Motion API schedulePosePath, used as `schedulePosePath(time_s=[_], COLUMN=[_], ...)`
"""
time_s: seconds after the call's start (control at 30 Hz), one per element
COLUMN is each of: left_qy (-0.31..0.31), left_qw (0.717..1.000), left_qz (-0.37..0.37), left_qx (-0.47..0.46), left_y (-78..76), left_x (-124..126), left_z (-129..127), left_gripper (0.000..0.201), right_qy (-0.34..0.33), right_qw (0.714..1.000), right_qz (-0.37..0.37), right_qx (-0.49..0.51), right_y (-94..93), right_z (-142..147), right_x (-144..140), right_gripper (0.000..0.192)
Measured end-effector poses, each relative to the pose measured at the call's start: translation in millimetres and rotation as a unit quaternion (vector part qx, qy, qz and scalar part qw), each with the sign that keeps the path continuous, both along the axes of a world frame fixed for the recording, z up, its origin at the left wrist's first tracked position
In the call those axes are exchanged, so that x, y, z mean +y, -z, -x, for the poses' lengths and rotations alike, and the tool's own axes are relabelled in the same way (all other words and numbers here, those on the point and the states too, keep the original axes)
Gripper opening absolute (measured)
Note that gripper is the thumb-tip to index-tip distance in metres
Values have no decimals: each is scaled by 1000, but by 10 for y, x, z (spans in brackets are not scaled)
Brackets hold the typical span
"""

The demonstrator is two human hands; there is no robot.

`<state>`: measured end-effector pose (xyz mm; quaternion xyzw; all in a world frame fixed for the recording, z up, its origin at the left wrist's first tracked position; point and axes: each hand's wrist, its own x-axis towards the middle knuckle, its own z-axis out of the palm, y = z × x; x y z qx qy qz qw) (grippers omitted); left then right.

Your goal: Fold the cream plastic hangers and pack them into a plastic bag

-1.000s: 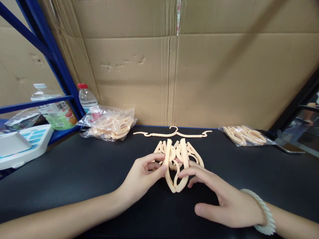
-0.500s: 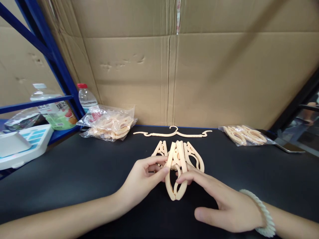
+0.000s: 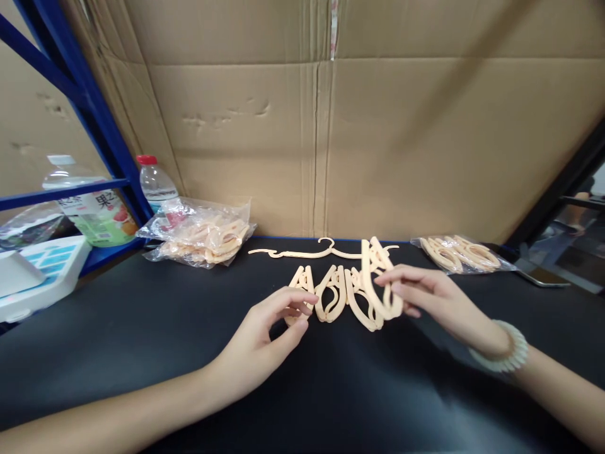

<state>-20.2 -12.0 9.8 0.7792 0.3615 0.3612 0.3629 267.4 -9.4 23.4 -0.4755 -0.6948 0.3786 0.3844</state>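
- A wall of brown cardboard [image 3: 378, 139] rises beyond both hands, filling the far side of the view.
- The black tabletop [image 3: 142, 353] runs under both forearms and out to either side of them.
- A blue shelf frame [image 3: 89, 120] stands far off to the left of the left hand; beside it are a clear bottle with a red cap [image 3: 154, 183] and a larger juice bottle [image 3: 97, 211].
- A white device with blue keys [image 3: 40, 277] sits well to the left of the left hand, at the table's edge.
- A clear bag of folded hangers [image 3: 203, 236] lies beyond and to the left of the left hand; a second, smaller bag [image 3: 460, 255] lies just beyond the right hand, toward its right.
- An unfolded hanger [image 3: 302, 253] lies flat beyond both hands, near the cardboard.
- The row of folded hangers [image 3: 338, 296] rests on the table between the two hands.
- The right hand [image 3: 432, 299] — a pale beaded bracelet [image 3: 508, 350] on its wrist — pinches one folded peach hanger [image 3: 378, 287] between thumb and fingertips, tilted up at the right end of the row.
- The left hand [image 3: 265, 337] is half curled, holding nothing; its fingertips touch the leftmost folded piece [image 3: 300, 284] of the row.
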Motion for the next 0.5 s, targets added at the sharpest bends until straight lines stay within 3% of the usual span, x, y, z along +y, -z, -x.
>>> schedulePosePath(time_s=[0.07,0.13,0.3,0.5], left_qy=[14,36,76,75], left_qw=[995,986,960,943], left_qz=[-72,-114,-165,-192], left_qx=[61,112,213,261], left_y=[1,3,21,33], left_x=[-4,-15,-41,-46], left_z=[22,32,33,55], left_gripper=[30,35,42,50], right_qy=[60,77,0,-20], right_qw=[995,982,950,916], right_qz=[-4,-16,-11,-25], right_qx=[-82,-172,-311,-399], right_y=[-1,19,64,18], right_z=[-146,-250,-267,-221], right_x=[109,181,144,5], right_gripper=[37,38,36,39])
